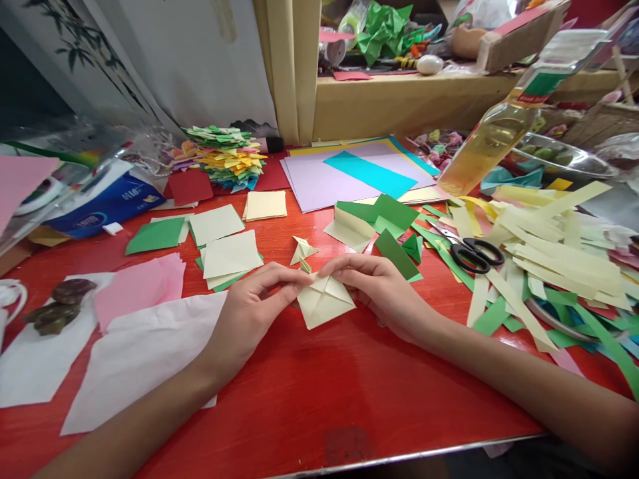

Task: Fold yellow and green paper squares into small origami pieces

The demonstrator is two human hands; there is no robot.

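Observation:
A pale yellow folded paper square with crossing creases is held just above the red table. My left hand pinches its upper left corner between thumb and fingers. On the upper right side, my right hand is closed on the same paper, its fingertips partly hidden behind it. Just beyond the hands lies a small pale folded paper piece with pointed arms. Green and cream paper pieces lie behind my right hand. Stacked cream and green squares sit behind my left hand.
Black-handled scissors rest beside a heap of cut paper strips on the right. A glass bottle stands behind them. Large coloured sheets lie at the back. Pink paper and white sheets cover the left side.

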